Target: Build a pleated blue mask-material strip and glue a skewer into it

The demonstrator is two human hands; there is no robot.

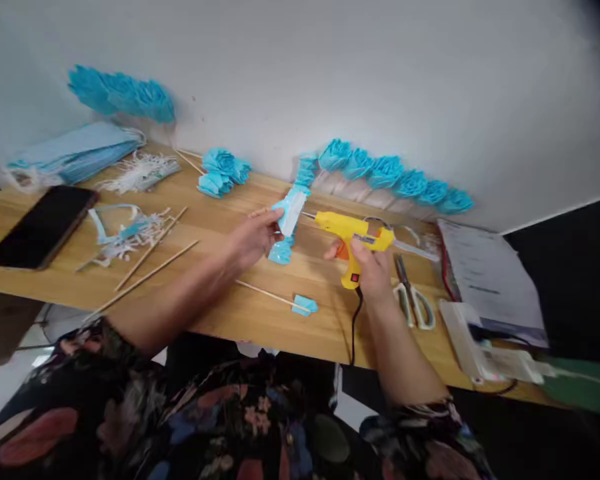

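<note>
My left hand [257, 237] pinches a blue-and-white petal piece [291, 212] above the table, its white side turned toward the right. In my right hand [373, 270] is a yellow hot glue gun [353, 230], gripped by its handle, with the metal nozzle pointing left close to the petal's edge. Whether the nozzle touches the petal I cannot tell. Behind and below the held piece lie more blue petal pieces [281, 251]. Nearer to me rests a thin wooden stick [263, 290] with a small blue piece [305, 305] around its end.
Finished blue flowers [386, 172] lean along the wall, with others [220, 170] at left. Scissors [414, 297], papers [490, 280] and a power strip [480, 353] lie right. A phone [40, 227], stacked face masks [80, 153], cut straps [140, 172] and sticks [150, 273] lie left.
</note>
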